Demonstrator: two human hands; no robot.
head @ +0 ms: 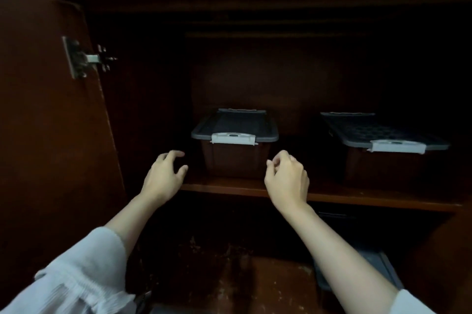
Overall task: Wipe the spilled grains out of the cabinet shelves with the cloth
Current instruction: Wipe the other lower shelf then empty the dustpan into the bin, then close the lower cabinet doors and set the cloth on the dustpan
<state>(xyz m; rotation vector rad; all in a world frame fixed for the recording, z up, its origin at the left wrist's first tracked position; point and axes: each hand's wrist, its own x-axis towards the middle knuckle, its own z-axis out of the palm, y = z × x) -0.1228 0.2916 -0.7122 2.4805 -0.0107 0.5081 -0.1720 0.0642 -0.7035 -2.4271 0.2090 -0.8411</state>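
The dark wooden cabinet stands open, and its middle shelf runs across the view. A lidded storage box with a grey lid and white latch sits on that shelf. My left hand hovers just left of the box with its fingers loosely spread, holding nothing. To the box's right, my right hand has loosely curled fingers and is also empty. Pale specks of spilled grains lie on the lower shelf. No cloth is in view.
A second, wider grey-lidded box sits at the right of the same shelf. The open cabinet door with its metal hinge stands at the left. A grey container lies low on the right, partly behind my right forearm.
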